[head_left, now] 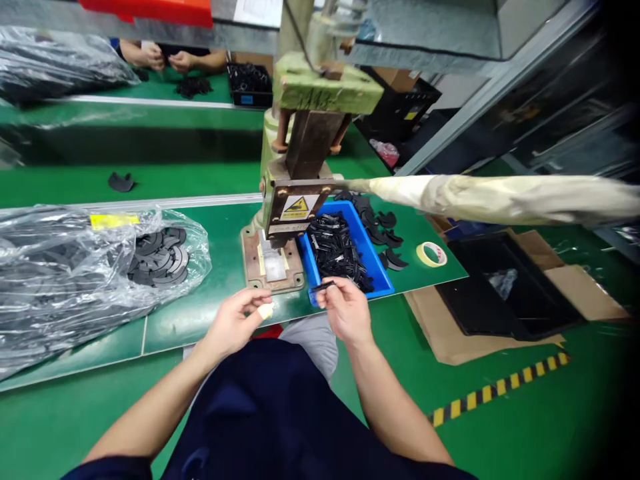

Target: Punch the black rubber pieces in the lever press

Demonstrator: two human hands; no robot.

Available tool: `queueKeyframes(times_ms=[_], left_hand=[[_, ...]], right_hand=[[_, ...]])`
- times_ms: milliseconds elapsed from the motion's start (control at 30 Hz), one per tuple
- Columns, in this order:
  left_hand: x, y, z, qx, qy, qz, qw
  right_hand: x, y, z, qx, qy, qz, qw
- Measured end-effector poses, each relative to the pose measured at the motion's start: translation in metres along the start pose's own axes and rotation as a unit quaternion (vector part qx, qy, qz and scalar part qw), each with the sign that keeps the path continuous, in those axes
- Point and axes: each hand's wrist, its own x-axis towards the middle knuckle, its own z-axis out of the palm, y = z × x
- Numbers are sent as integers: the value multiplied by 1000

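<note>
My right hand [347,308] pinches a small, thin black plastic piece [324,286] over the near edge of a blue bin [384,283]. Inside the bin lie many similar small black pieces [337,250]. My left hand [239,321] is in front of the press base, its fingers loosely curled and the thumb apart from them. Something pale yellow [265,311] covers the thumb tip; it looks like tape. Between and beyond my hands stands a green hand press [295,207], with a metal fixture [274,264] on its base [253,267].
The press's wrapped lever [475,195] sticks out to the right. Curved black parts lie in a plastic bag [75,287] at left and loose [393,259] beside a tape roll [431,254]. An open carton [440,327] stands at right. Another person's hands [167,61] work across the bench.
</note>
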Motion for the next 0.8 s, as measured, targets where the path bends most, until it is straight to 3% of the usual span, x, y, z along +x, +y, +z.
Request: queueKeyframes(times_ms=[100,167,400,800], left_hand=[[-1,12,23,-40,-12,71,997],[-2,13,29,-27,1,125,992],[-11,-5,9,54,52,254,964],[-27,-37,-3,52,93,228,968]], right_hand=[[-26,2,29,58,-41,22,997],[-37,4,41,81,-60,33,994],[-47,17,41,68,-104,45,991],[-46,16,48,-22,-163,53,985]])
